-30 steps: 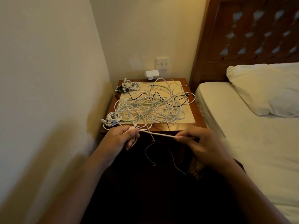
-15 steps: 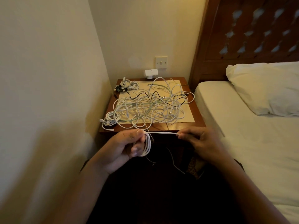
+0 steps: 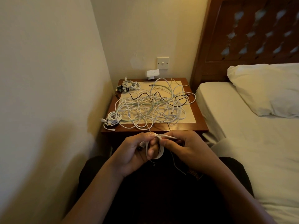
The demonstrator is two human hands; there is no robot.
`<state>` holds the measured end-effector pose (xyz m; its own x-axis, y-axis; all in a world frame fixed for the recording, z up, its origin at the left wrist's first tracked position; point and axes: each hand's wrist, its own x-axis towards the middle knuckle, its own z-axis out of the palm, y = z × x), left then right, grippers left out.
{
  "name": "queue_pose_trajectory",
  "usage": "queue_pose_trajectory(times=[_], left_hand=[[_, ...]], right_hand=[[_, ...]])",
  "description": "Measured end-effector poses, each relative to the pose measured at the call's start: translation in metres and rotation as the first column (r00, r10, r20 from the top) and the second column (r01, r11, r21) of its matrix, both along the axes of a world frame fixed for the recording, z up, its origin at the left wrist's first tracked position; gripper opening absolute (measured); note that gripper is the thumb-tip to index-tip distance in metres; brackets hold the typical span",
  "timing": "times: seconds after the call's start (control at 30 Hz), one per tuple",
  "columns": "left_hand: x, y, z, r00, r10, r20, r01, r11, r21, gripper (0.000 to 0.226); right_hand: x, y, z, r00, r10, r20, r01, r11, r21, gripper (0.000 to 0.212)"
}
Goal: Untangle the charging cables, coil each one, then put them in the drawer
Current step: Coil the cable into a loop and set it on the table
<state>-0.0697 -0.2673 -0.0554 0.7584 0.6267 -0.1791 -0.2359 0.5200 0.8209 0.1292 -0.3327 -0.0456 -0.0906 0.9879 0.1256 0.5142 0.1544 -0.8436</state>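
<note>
A white cable (image 3: 159, 150) is looped several times round the curled fingers of the left hand (image 3: 132, 154), held in front of the nightstand (image 3: 199, 126) and just below its front edge. The left thumb lies over the top of the loops. The right hand (image 3: 187, 151) pinches the free strand between thumb and forefinger, right beside the left thumb, its other fingers curled. A thin strand runs up from the hands to the tangle (image 3: 152, 107) of mostly white cables, with a black one through it, spread over a pale mat (image 3: 189, 118) on the nightstand. Two white coils lie apart from the tangle, one (image 3: 113, 118) at the front left corner, one (image 3: 130, 84) at the back left. A bed (image 3: 234, 135) with a pillow (image 3: 265, 89) stands just right of the nightstand.
</note>
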Motion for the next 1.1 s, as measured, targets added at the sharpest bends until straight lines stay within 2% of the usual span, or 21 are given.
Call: queue_pose_trajectory(times=[0.07,0.13,0.2,0.3,0.37,0.47,0.57,0.67,0.8,0.9,0.97,1.0,1.03,1.1], left_hand=[[0.003,-0.004,-0.001,0.999,0.031,-0.019,-0.032,0.999,-0.025,0.022],[0.006,-0.007,-0.003,0.992,0.09,-0.088,-0.088,0.996,0.034,0.021],[0.008,-0.007,-0.005,0.959,0.195,-0.205,-0.149,0.964,0.22,0.029],[0.009,-0.01,-0.004,0.866,0.346,-0.36,-0.105,0.831,0.547,0.031],[0.01,-0.013,-0.002,0.86,0.362,-0.36,-0.07,0.783,0.618,0.022],[0.011,-0.015,0.002,0.876,0.374,-0.305,-0.105,0.764,0.637,0.02],[0.005,-0.009,0.0,0.822,0.498,-0.277,-0.221,0.727,0.65,0.021],[-0.002,-0.005,0.003,0.804,0.537,-0.255,-0.287,0.727,0.624,0.021],[-0.004,-0.006,0.01,0.881,0.452,-0.139,-0.357,0.828,0.432,0.023],[0.001,-0.008,0.012,0.907,0.41,-0.096,-0.347,0.857,0.38,0.024],[0.007,-0.012,0.011,0.917,0.387,-0.095,-0.319,0.857,0.405,0.024],[0.01,-0.013,0.009,0.92,0.378,-0.103,-0.305,0.855,0.419,0.023],[0.013,-0.014,0.007,0.918,0.378,-0.116,-0.295,0.85,0.436,0.023],[0.018,-0.014,0.002,0.895,0.417,-0.157,-0.296,0.82,0.49,0.022]], right_hand=[[0.0,0.001,-0.003,1.0,-0.006,-0.011,0.006,1.0,-0.026,0.014],[0.0,0.001,-0.006,1.0,-0.017,-0.021,0.016,0.999,-0.046,0.015],[0.0,0.001,-0.007,0.998,-0.048,-0.038,0.046,0.998,-0.053,0.018],[0.002,0.004,-0.009,0.994,-0.096,-0.049,0.093,0.993,-0.067,0.019],[0.004,0.007,-0.011,0.988,-0.133,-0.072,0.128,0.988,-0.082,0.018],[0.007,0.007,-0.01,0.98,-0.135,-0.143,0.125,0.989,-0.076,0.016],[0.018,0.003,-0.008,0.981,-0.086,-0.176,0.077,0.995,-0.059,0.015],[0.036,0.001,-0.009,0.997,-0.07,-0.03,0.071,0.997,0.034,0.022],[0.047,0.004,-0.014,0.972,-0.091,0.219,0.07,0.992,0.102,0.024],[0.044,0.005,-0.018,0.948,-0.158,0.276,0.112,0.978,0.176,0.018],[0.034,0.004,-0.017,0.952,-0.255,0.169,0.227,0.959,0.17,0.015],[0.026,0.003,-0.015,0.955,-0.295,0.018,0.29,0.949,0.122,0.013],[0.018,0.002,-0.013,0.93,-0.303,-0.209,0.318,0.947,0.041,0.011],[0.001,0.002,-0.01,0.734,-0.299,-0.61,0.278,0.952,-0.132,0.015]])
